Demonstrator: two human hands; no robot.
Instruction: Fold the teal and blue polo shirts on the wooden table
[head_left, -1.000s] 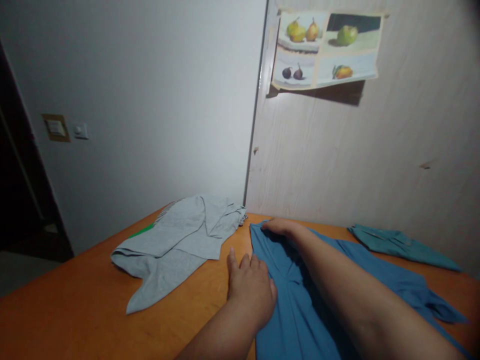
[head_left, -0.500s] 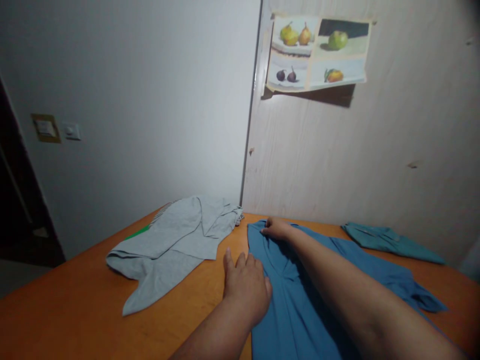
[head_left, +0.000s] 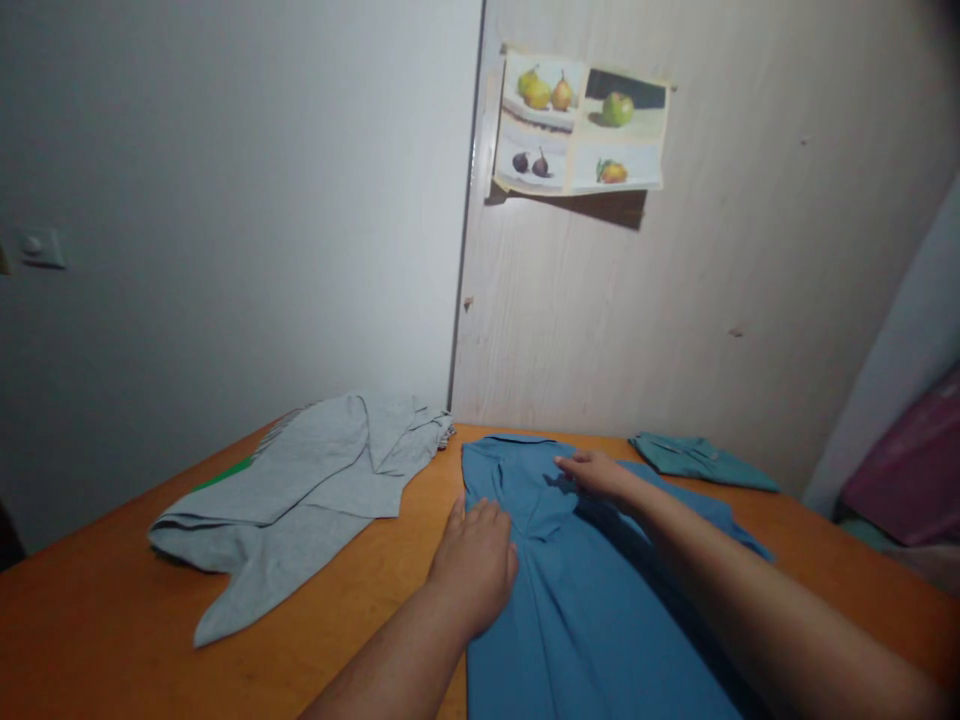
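Observation:
A blue shirt (head_left: 592,610) lies spread flat on the orange table (head_left: 97,630), its collar towards the wall. My left hand (head_left: 474,562) rests on the shirt's left edge, fingers together and curled down onto the cloth and table. My right hand (head_left: 596,474) lies flat on the shirt near the collar, fingers stretched out. Neither hand lifts the cloth.
A crumpled grey garment (head_left: 300,495) lies on the table to the left, with a bit of green under it. A folded teal garment (head_left: 694,458) sits by the back wall. A fruit picture (head_left: 581,125) hangs on the wooden panel. Something pink (head_left: 911,465) stands at the right.
My right hand slid back from the shirt's far left corner to the collar area and flattened out. The view turned right; my left hand stays on the shirt's left edge.

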